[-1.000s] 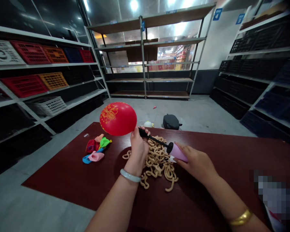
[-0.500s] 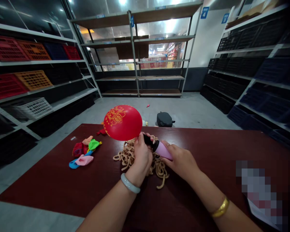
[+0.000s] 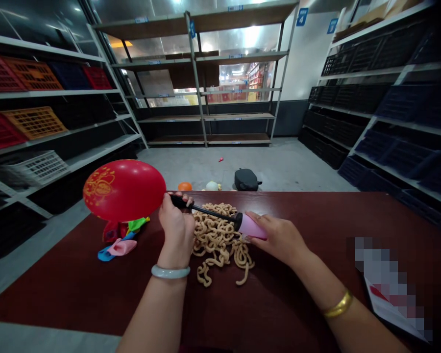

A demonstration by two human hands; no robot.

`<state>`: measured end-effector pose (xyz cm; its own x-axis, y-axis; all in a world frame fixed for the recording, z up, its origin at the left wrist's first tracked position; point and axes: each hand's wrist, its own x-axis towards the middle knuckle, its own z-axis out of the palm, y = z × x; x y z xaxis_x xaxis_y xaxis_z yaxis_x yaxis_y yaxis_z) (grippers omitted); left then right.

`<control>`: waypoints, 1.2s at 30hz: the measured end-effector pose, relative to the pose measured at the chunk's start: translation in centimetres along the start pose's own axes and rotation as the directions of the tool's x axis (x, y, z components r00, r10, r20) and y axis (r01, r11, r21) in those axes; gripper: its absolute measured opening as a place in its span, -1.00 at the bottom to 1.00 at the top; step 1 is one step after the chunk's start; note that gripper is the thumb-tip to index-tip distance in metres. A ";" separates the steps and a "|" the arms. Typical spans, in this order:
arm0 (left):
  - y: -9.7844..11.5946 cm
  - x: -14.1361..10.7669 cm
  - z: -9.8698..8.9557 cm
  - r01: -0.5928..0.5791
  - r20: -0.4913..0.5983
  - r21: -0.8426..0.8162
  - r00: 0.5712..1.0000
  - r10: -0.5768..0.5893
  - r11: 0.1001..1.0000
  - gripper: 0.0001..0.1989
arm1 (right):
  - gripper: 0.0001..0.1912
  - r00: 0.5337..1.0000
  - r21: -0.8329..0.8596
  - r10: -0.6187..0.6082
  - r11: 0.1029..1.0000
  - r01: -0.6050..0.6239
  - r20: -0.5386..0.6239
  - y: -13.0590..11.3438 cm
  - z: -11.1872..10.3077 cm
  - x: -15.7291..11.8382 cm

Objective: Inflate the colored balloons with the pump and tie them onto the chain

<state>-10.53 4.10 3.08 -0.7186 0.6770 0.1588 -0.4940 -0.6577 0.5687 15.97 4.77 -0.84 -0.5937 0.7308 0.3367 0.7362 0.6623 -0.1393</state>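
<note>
Red balloon (image 3: pixel 127 190) and left hand (image 3: pixel 178 225) have shifted left since the last frame; pump (image 3: pixel 253 227) is now stretched out, black rod (image 3: pixel 216 214) showing between the hands. Left hand closed round the pump's black end, thumb and fingers at the balloon's neck. Balloon sits inflated just left of that hand, above the surface (image 3: pixel 279 314). Right hand (image 3: pixel 281 241) wrapped round the pink barrel, fingers curled.

Neck and nozzle join covered by left fingers, can't make out. Balloon blocks the upper part of the limp balloons (image 3: pixel 122 246). Pixelated item (image 3: pixel 393 294) at right unreadable. Orange round thing (image 3: pixel 184 187) and pale round thing (image 3: pixel 212 186) partly cut by the surface's far edge.

Tan cord pile (image 3: pixel 220 238) lies between the hands, rod crossing over its upper part. Dark bag (image 3: pixel 247 180) on the floor (image 3: pixel 275 162) beyond; shelving (image 3: pixel 204 117) behind, crates (image 3: pixel 36 122) left.
</note>
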 end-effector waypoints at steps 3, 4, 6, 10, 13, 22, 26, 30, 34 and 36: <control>-1.9 -1.1 0.4 0.063 0.001 -0.015 0.998 -0.063 0.998 -0.87 | -0.36 1.000 -0.043 0.008 0.999 -0.009 -0.018 0.4 -0.1 -0.1; -2.7 -1.7 0.6 0.094 -0.006 -0.017 0.996 -0.094 0.995 -0.87 | -0.37 1.000 -0.049 0.011 0.999 -0.012 -0.024 0.4 -0.1 -0.1; -4.0 -3.1 1.0 0.150 -0.031 -0.012 0.988 -0.151 0.989 -0.86 | -0.37 0.999 -0.053 0.022 0.998 -0.024 -0.035 0.2 0.0 -0.1; -6.1 -6.7 1.9 0.240 -0.040 0.009 0.970 -0.239 0.971 -0.81 | -0.36 0.999 -0.047 0.037 0.998 -0.039 -0.033 -0.5 0.1 -0.1; -6.6 -8.6 2.3 0.252 -0.021 0.018 0.968 -0.251 0.968 -0.81 | -0.36 0.999 -0.035 0.036 0.999 -0.037 -0.015 -0.9 -0.1 -0.1; -4.6 -8.0 3.0 0.205 0.042 0.015 0.978 -0.205 0.979 -0.83 | -0.32 0.999 0.049 0.012 0.999 -0.009 -0.049 -1.6 -0.4 0.0; -1.9 -5.0 2.6 0.085 0.052 0.001 0.995 -0.085 0.996 -0.84 | -0.34 0.997 0.066 -0.014 0.998 0.019 -0.076 -1.1 -0.5 0.0; 1.0 -2.0 1.7 -0.005 0.046 -0.028 0.999 0.007 1.000 -0.85 | -0.33 0.997 0.066 -0.042 0.997 0.046 -0.063 -0.1 -0.4 -0.1; 1.2 -1.2 1.3 -0.032 0.045 -0.062 0.998 0.035 0.998 -0.86 | -0.36 0.997 0.055 -0.040 0.997 0.044 -0.063 0.6 -0.4 -0.2; 0.1 -1.7 1.3 -0.022 0.025 -0.063 0.999 0.024 0.998 -0.86 | -0.37 0.998 0.046 -0.025 0.999 0.028 -0.059 0.7 -0.5 -0.2</control>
<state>-8.71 3.28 3.94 -0.7178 0.6691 0.1925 -0.5079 -0.6923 0.5127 16.75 5.05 -0.57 -0.5918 0.7030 0.3945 0.7037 0.6892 -0.1725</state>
